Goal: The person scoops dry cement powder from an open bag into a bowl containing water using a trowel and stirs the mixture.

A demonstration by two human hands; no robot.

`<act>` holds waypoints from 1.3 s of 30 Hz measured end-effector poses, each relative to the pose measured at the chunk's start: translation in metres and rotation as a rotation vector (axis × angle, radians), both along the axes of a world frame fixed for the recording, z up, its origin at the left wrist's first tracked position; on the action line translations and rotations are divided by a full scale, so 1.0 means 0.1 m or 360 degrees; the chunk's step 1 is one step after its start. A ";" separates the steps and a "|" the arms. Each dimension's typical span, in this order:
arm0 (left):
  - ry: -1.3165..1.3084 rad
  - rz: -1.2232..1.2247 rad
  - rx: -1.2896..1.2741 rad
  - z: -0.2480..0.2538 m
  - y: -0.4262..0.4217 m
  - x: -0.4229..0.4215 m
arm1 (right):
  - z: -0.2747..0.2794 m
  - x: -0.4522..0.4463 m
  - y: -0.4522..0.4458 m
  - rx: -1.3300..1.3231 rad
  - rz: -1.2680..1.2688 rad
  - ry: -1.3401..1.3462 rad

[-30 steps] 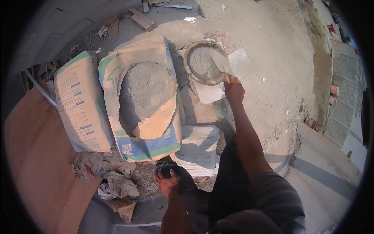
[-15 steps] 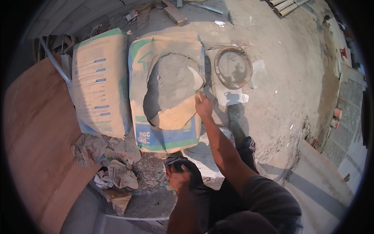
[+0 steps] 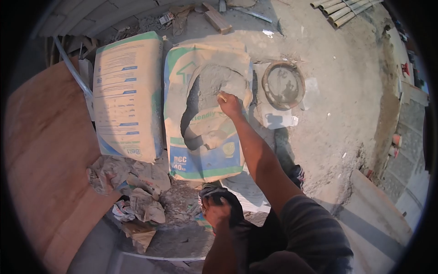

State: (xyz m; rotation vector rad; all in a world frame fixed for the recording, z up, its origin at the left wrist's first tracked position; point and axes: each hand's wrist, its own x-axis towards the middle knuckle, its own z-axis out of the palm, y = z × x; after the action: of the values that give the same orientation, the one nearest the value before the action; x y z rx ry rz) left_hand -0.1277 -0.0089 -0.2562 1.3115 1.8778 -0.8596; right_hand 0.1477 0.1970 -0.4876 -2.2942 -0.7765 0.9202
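Note:
A cement bag point(image 3: 228, 160) lies with its upper face torn open, and grey cement powder point(image 3: 205, 89) shows in the hole. Over the opening, my right hand point(image 3: 231, 106) is closed around a tool with a short yellowish handle point(image 3: 222, 97); its working end is hidden, so its kind is unclear. Printed paper of the bag sits below that hand. My left hand point(image 3: 216, 210) rests on my bent knee, fingers spread, holding nothing.
To the left lies an unopened cement bag point(image 3: 127, 98). A round pan point(image 3: 301, 93) with grey material stands at the right. Crumpled paper point(image 3: 146, 205) lies below the bags, a brown board point(image 3: 45, 160) at far left, and bamboo poles point(image 3: 349, 16) at the top right.
My right hand has moved from the bag's right edge inward over the opening. The torn paper there lies differently, now showing printed green lettering. My left hand stays on the knee.

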 end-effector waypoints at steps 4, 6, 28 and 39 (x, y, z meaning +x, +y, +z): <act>0.0018 -0.0044 0.0021 0.00 -0.04 0.08 | 0.09 0.14 -0.19 0.0056 0.0012 0.0180; 0.0032 -0.0079 0.0048 0.01 -0.06 0.13 | 0.16 0.18 -0.35 0.0106 0.0025 0.0270; 0.0080 -0.0337 0.0300 -0.19 -0.27 0.24 | 0.47 1.92 -2.62 0.0098 -0.0877 -0.0177; 0.0145 -0.0284 0.0205 -0.10 -0.20 0.41 | -0.28 2.16 -2.46 0.0022 -0.0794 -0.0409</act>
State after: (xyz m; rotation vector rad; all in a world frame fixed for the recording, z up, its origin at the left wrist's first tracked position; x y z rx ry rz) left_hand -0.0863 -0.0287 -0.2667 1.5614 1.9355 -0.9148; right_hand 0.3639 -0.0486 -0.5153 -2.4540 -0.2745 0.3989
